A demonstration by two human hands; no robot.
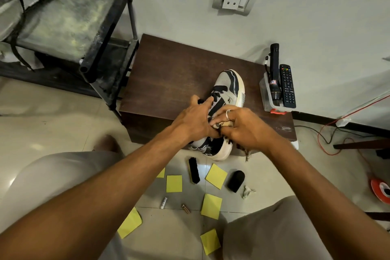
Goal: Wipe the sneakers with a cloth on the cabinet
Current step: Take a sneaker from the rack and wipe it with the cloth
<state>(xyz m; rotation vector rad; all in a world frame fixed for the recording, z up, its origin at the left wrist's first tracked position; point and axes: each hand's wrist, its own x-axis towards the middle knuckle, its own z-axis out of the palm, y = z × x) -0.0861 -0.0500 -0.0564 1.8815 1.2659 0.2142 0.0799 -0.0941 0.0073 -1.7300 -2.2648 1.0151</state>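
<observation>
Head view: left hand (pixel 195 119) grips sneaker (pixel 229 88), right hand (pixel 242 127) clutches cloth (pixel 223 124); no legible writing.

Sneaker (pixel 229 88) and tray (pixel 266 99) on cabinet (pixel 168 74).

Left of the left grip (pixel 195 121), the dark bench (pixel 168 74) lies bare back to the wall, open for a pass. Farther left a black rack (pixel 109 48) stands against the bench edge and blocks that side. Right of the right grip (pixel 244 127), a clear tray (pixel 266 99) with a torch (pixel 274 74) and remote (pixel 287 86) fills the far corner; bare bench lies between. Below both grips, a brush (pixel 194 170), yellow notes (pixel 216 176) and batteries (pixel 164 202) clutter the floor.
</observation>
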